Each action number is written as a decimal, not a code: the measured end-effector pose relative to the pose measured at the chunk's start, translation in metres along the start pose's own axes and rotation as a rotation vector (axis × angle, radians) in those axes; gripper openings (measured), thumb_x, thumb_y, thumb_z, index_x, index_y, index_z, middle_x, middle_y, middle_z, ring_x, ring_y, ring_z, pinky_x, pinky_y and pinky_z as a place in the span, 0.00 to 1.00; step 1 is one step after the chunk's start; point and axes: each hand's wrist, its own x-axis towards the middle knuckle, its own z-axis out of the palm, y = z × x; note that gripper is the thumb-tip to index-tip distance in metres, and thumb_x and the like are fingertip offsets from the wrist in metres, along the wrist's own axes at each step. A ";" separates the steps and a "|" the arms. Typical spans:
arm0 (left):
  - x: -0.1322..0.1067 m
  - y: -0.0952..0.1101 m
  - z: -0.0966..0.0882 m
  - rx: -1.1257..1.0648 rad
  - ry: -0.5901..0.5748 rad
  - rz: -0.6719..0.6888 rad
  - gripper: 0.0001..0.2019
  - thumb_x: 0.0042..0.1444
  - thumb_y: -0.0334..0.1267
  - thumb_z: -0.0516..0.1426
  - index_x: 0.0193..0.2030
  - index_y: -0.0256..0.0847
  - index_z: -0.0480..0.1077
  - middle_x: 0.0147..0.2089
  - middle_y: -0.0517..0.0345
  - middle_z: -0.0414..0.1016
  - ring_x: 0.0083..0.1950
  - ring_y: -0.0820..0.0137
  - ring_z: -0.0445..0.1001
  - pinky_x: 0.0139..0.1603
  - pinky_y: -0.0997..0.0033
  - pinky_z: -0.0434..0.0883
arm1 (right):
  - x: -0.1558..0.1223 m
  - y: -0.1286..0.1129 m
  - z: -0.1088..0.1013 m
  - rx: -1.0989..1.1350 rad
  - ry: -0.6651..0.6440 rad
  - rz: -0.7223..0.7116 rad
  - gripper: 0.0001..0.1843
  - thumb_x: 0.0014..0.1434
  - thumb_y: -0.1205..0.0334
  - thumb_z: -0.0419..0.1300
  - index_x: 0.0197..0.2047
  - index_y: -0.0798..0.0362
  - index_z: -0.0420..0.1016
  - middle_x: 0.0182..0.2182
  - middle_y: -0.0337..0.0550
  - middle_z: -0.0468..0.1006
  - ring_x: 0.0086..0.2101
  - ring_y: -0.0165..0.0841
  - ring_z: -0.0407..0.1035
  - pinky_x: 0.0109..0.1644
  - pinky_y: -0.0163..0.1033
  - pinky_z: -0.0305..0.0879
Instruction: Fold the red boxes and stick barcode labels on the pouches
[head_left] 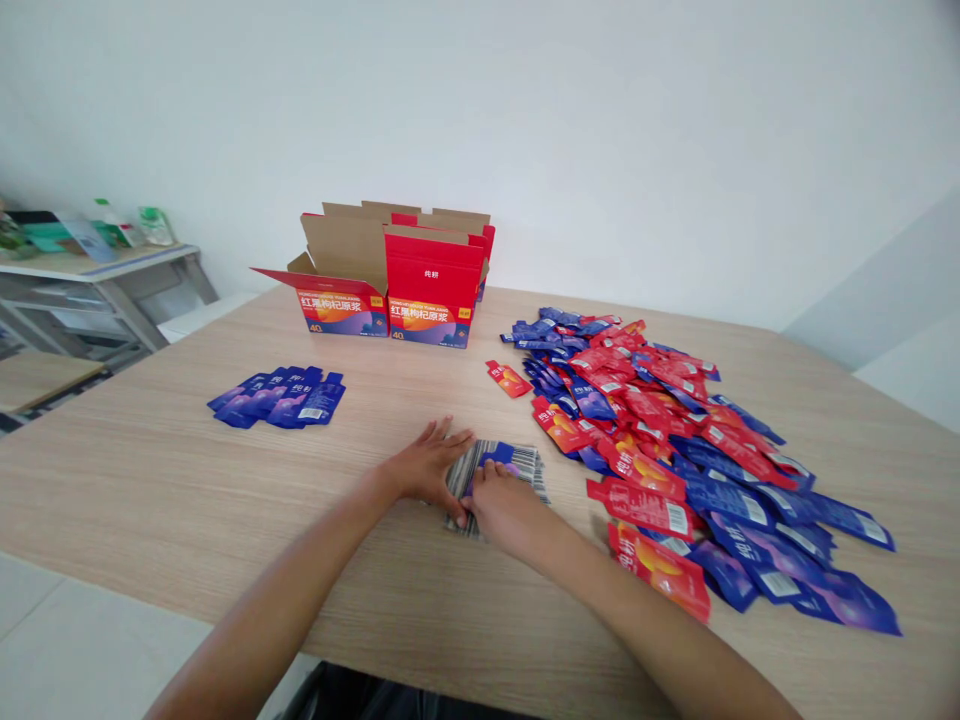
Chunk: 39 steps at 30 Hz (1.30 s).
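A grey striped cloth (531,466) lies on the table before me, with a blue-purple pouch (496,456) on it, partly covered by my fingers. My left hand (429,468) rests at the cloth's left edge, its fingers spread and the thumb reaching toward my other hand. With curled fingers, my right hand (501,502) presses down over the pouch; what lies under those fingers is hidden. Farther left, several blue pouches (281,397) overlap in a fanned row. A single red pouch (508,379) lies beyond the cloth.
A large heap of red and blue pouches (637,400) spreads over the table's right side. Open red cartons, among them a left carton (345,312) and a right carton (429,322), stand toward the wall. A side desk (97,262) with bottles is at far left.
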 end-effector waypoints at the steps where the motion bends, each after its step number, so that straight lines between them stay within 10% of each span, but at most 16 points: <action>1: 0.000 0.001 0.000 -0.010 -0.009 -0.006 0.68 0.36 0.75 0.63 0.77 0.42 0.42 0.79 0.47 0.41 0.78 0.42 0.26 0.75 0.41 0.33 | 0.004 0.008 -0.003 0.011 0.005 -0.027 0.29 0.69 0.59 0.52 0.64 0.73 0.67 0.64 0.75 0.64 0.65 0.55 0.60 0.68 0.52 0.56; 8: 0.001 0.000 0.005 -0.030 -0.007 -0.009 0.71 0.34 0.76 0.63 0.78 0.39 0.39 0.79 0.45 0.38 0.77 0.40 0.24 0.75 0.40 0.31 | 0.029 0.055 -0.008 0.049 0.079 -0.063 0.32 0.68 0.60 0.54 0.69 0.71 0.60 0.69 0.71 0.56 0.68 0.52 0.53 0.71 0.52 0.52; 16: 0.002 0.001 0.000 -0.041 -0.040 -0.013 0.72 0.31 0.74 0.65 0.77 0.38 0.41 0.79 0.42 0.39 0.77 0.41 0.24 0.75 0.39 0.32 | -0.005 0.030 0.016 0.135 0.040 -0.285 0.31 0.65 0.66 0.57 0.68 0.71 0.62 0.68 0.73 0.57 0.68 0.51 0.53 0.71 0.52 0.53; 26: 0.005 -0.002 0.007 -0.073 -0.012 -0.018 0.75 0.33 0.70 0.67 0.77 0.36 0.31 0.78 0.36 0.35 0.77 0.38 0.24 0.74 0.37 0.33 | 0.003 0.042 -0.003 0.274 0.014 -0.153 0.39 0.66 0.56 0.57 0.72 0.69 0.52 0.71 0.71 0.48 0.71 0.49 0.44 0.72 0.53 0.47; 33: 0.004 -0.007 0.006 -0.069 0.003 -0.024 0.72 0.36 0.67 0.67 0.77 0.36 0.32 0.78 0.35 0.34 0.78 0.40 0.28 0.76 0.43 0.36 | -0.011 0.016 -0.006 0.239 0.150 -0.020 0.49 0.54 0.36 0.67 0.64 0.67 0.64 0.62 0.70 0.67 0.61 0.54 0.63 0.62 0.50 0.62; 39: 0.002 -0.027 -0.001 -0.132 -0.014 -0.046 0.61 0.43 0.66 0.65 0.77 0.39 0.43 0.78 0.40 0.41 0.79 0.48 0.35 0.76 0.49 0.42 | -0.010 0.001 -0.012 0.022 0.352 0.066 0.41 0.62 0.31 0.53 0.56 0.63 0.71 0.48 0.63 0.74 0.51 0.52 0.68 0.56 0.54 0.65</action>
